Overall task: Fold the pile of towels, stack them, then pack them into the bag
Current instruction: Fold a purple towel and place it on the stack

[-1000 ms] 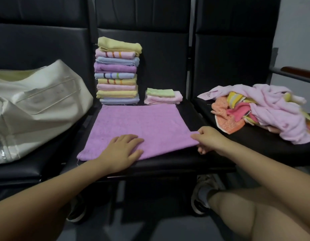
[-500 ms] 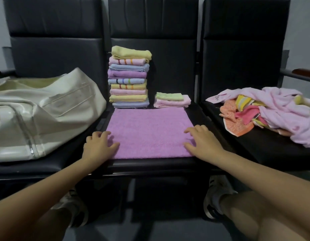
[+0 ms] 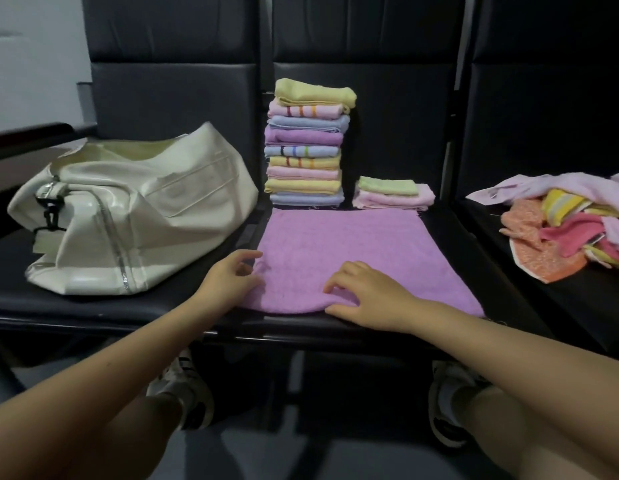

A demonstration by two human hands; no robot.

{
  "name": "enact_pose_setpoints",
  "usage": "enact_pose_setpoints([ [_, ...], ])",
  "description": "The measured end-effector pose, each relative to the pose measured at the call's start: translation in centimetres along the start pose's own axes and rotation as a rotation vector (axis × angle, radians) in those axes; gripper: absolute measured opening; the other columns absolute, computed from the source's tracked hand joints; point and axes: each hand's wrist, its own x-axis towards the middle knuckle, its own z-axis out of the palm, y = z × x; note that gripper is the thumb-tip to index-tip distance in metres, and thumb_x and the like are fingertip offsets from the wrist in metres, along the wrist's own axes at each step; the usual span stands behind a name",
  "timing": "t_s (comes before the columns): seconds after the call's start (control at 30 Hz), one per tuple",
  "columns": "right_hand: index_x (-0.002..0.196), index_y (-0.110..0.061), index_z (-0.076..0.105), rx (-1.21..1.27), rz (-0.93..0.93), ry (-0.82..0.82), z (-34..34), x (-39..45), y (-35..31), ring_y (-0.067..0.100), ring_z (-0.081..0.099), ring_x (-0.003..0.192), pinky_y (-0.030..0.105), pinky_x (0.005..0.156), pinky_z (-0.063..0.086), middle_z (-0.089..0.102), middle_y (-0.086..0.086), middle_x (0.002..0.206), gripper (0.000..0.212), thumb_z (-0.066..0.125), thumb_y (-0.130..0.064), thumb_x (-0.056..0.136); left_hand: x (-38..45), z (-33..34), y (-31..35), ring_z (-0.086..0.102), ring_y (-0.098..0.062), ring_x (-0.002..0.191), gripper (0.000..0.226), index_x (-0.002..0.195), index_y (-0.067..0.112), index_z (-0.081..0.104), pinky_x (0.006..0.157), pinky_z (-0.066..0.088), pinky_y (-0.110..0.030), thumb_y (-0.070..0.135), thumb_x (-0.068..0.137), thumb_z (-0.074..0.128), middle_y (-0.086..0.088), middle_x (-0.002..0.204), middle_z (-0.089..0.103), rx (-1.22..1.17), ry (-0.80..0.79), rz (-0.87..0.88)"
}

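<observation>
Folding step looks mid-setup: purple towel [image 3: 339, 258] lies flat on the middle seat [image 3: 474, 258], its near edge at the seat's front edge.

Risks, left to right:
- Bag [image 3: 128, 209] on the left seat has slumped, its mouth half collapsed. Packing a tall stack into it would likely snag or tip the load.
- Left hand [image 3: 228, 282] sits on the towel's near-left corner, fingers loosely curled. I can't tell whether its grip pinches cloth or just rests. A one-sided lift would skew the fold.
- Right hand [image 3: 367, 296] is at the near edge, fingers curled onto the cloth, bunching it slightly. That wrinkle could get folded in.
- Tall stack [image 3: 306, 147] at the seat's back edge is uneven and could topple if bumped. Short stack [image 3: 393, 195] sits just beside it.
- Unfolded pile [image 3: 571, 230] on the right seat is tangled. Pulling one towel may drag others off.
</observation>
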Motion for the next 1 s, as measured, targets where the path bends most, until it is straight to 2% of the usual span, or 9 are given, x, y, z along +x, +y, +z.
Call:
enact_pose_setpoints([
  [0.13,0.108,-0.020,0.065,-0.010,-0.058,0.065,0.7,0.9,0.0,0.022,0.053,0.105,0.033,0.086,0.044,0.058,0.001,0.107,0.023,0.065,-0.033,0.089,-1.2,-0.6,-0.6,0.047,-0.001,0.051,0.030,0.105,0.022,0.066,0.055,0.041,-0.012,-0.002,0.087,0.065,0.005,0.076,0.057,-0.177,-0.029,0.038],
  [0.2,0.105,-0.019,0.065,-0.034,-0.090,0.082,0.9,1.4,-0.1,0.021,0.054,0.103,0.030,0.082,0.043,0.059,0.000,0.106,0.020,0.063,-0.031,0.089,-1.6,-0.9,-0.8,0.048,-0.002,0.057,0.029,0.101,0.024,0.065,0.059,0.041,-0.011,-0.001,0.086,0.066,0.004,0.077,0.057,-0.139,-0.061,0.111],
  [0.33,0.099,-0.018,0.065,-0.084,-0.166,0.043,0.6,2.0,-0.3,0.021,0.058,0.093,0.029,0.073,0.042,0.061,0.001,0.099,0.041,0.043,-0.050,0.085,-2.4,-1.2,-1.9,0.054,-0.006,0.070,0.012,0.097,0.030,0.068,0.069,0.044,-0.021,0.029,0.087,0.062,0.008,0.082,0.053,0.369,-0.090,0.423],
  [0.4,0.097,-0.019,0.066,-0.071,-0.188,0.004,0.1,2.1,-0.2,0.020,0.058,0.091,0.031,0.072,0.046,0.062,0.000,0.097,0.047,0.038,-0.054,0.083,-2.9,-1.4,-2.5,0.056,-0.008,0.070,0.028,0.098,0.032,0.064,0.069,0.049,-0.031,0.049,0.084,0.046,0.010,0.086,0.051,0.523,-0.112,0.484],
  [0.5,0.095,-0.019,0.066,-0.054,-0.196,-0.016,-0.4,1.9,0.1,0.018,0.057,0.089,0.034,0.072,0.047,0.062,-0.001,0.094,0.039,0.043,-0.049,0.086,-3.2,-1.9,-2.7,0.056,-0.010,0.070,0.039,0.096,0.031,0.058,0.063,0.047,-0.030,0.062,0.082,0.040,0.011,0.086,0.051,0.587,-0.073,0.499],
  [0.6,0.094,-0.014,0.068,-0.004,-0.184,-0.021,-0.6,2.1,0.1,0.019,0.057,0.086,0.037,0.075,0.047,0.064,0.001,0.093,0.023,0.055,-0.032,0.091,-3.1,-1.9,-3.1,0.056,-0.017,0.073,0.050,0.091,0.026,0.059,0.061,0.040,-0.028,0.071,0.081,0.042,0.011,0.082,0.057,0.738,0.015,0.626],
  [0.77,0.090,-0.010,0.066,0.058,-0.081,-0.134,-1.6,3.9,-0.4,0.021,0.054,0.078,0.038,0.077,0.044,0.064,0.004,0.085,0.017,0.058,-0.024,0.095,-2.6,-0.7,-2.4,0.051,-0.020,0.086,0.044,0.094,0.026,0.066,0.071,0.042,-0.033,0.064,0.081,0.048,0.006,0.092,0.056,0.789,0.085,0.704],
  [0.9,0.080,-0.011,0.062,0.138,-0.042,-0.148,-2.3,5.3,-0.8,0.016,0.046,0.070,0.024,0.065,0.037,0.052,-0.005,0.067,0.021,0.058,-0.025,0.095,-1.0,0.7,-0.8,0.057,-0.025,0.082,0.041,0.091,0.020,0.069,0.068,0.037,-0.030,0.048,0.083,0.040,0.002,0.088,0.063,0.752,0.001,0.705],
  [1.0,0.075,-0.014,0.058,0.163,-0.030,-0.169,-2.7,6.1,-0.7,0.012,0.043,0.066,0.025,0.062,0.033,0.048,-0.007,0.066,0.026,0.059,-0.031,0.094,0.8,1.1,0.6,0.056,-0.027,0.080,0.045,0.084,0.014,0.064,0.066,0.045,-0.036,0.047,0.082,0.034,-0.001,0.081,0.061,0.665,-0.101,0.690],
])
